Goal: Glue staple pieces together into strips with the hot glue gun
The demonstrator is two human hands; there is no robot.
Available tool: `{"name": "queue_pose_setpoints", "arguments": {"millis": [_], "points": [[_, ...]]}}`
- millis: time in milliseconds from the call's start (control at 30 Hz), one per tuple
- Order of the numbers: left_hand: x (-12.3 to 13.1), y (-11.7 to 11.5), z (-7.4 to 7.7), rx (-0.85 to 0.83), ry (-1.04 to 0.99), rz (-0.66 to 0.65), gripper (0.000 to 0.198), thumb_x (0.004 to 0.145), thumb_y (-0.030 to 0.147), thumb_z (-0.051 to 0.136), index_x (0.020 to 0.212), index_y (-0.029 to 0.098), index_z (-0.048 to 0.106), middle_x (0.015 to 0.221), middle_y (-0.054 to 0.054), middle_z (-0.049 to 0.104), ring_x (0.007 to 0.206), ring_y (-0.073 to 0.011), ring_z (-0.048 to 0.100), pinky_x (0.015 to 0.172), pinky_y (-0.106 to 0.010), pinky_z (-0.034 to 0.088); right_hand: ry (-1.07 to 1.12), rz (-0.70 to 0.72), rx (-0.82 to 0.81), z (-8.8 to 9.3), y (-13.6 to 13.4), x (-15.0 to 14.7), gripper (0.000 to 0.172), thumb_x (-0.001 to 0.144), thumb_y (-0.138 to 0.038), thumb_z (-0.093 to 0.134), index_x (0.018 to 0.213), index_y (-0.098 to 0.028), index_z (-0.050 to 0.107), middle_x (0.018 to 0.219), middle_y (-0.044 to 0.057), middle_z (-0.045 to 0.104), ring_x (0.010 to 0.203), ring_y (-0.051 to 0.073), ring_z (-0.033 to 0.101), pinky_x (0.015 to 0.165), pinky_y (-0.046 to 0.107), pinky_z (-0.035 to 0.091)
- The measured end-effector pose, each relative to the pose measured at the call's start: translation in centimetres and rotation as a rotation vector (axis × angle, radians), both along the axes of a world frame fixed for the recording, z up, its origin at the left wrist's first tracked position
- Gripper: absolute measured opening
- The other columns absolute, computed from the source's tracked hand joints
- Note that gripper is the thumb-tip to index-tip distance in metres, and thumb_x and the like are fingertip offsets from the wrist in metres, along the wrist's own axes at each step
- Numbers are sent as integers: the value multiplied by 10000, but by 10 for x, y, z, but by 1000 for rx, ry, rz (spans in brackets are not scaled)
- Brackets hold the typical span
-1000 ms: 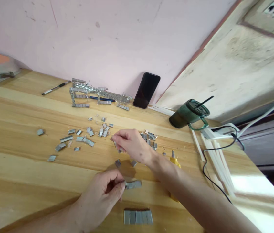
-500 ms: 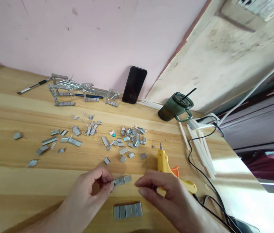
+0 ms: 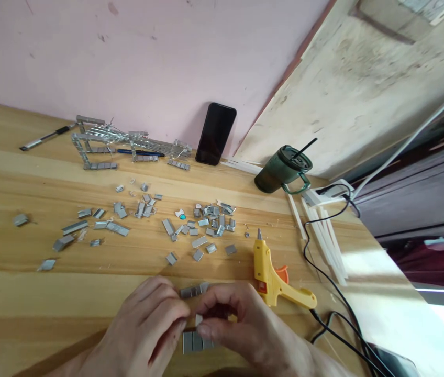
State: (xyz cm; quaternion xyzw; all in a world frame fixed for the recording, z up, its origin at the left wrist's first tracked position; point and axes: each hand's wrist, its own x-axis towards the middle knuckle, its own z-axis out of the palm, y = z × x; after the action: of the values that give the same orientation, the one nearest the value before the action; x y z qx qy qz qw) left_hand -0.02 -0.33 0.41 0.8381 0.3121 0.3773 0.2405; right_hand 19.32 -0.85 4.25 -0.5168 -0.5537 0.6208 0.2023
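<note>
My right hand (image 3: 241, 324) pinches a small pale silver piece, like a short block of staples (image 3: 199, 319), between thumb and forefinger. Directly below it lies a flat row of joined grey staple blocks (image 3: 192, 342), its right part covered by that hand. My left hand (image 3: 153, 322) is beside the row's left end, fingers curled towards the thumb; whatever they hold, if anything, is hidden. Just beyond both hands a second joined strip of staple blocks (image 3: 192, 290) rests on the wood, its right end close to my right knuckles.
Loose staple pieces (image 3: 221, 222) lie scattered beyond my hands. A yellow glue gun (image 3: 271, 280) with a black cable lies to the right. Farther back are a phone (image 3: 216, 133), a green mug (image 3: 282, 170), a power strip (image 3: 330, 195), white sticks (image 3: 328, 246), a pen (image 3: 45, 138) and wire-and-staple frames (image 3: 102, 166).
My left hand has let go of the short strip, which now lies on the table. My right hand has moved left over the lower row, and both hands are close together.
</note>
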Motion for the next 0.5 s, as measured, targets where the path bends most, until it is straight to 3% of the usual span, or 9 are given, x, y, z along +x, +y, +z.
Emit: {"name": "queue_pose_setpoints", "arguments": {"millis": [133,200,300,500], "points": [[-1,1,-3,-53,77,60,139,879,102,462,921,225,513,663,26,572,595,-145,524,557,-248,423,-293,36,582,-6,-9,13,186,852,-181,524,890,-165,705,667,22,599,612,144,538,569,255,405],[-2,1,-7,-57,100,80,165,882,113,461,982,230,520,680,24,581,603,-152,536,562,-260,430,-442,78,776,-13,-12,20,220,894,-170,476,887,-163,696,652,34,608,596,158,555,556,264,418],[-1,2,-12,-59,145,105,208,885,114,446,1023,239,538,784,-2,617,720,-180,574,650,-303,461,-586,93,876,-22,-13,26,227,916,-160,459,906,-154,685,671,48,641,601,171,587,564,269,460],[-2,7,-13,4,245,156,144,839,247,586,982,243,599,890,-24,640,833,-219,596,743,-366,482,-708,81,878,-31,-12,27,176,848,-111,544,961,-138,675,742,62,693,660,199,647,599,291,521]]}}
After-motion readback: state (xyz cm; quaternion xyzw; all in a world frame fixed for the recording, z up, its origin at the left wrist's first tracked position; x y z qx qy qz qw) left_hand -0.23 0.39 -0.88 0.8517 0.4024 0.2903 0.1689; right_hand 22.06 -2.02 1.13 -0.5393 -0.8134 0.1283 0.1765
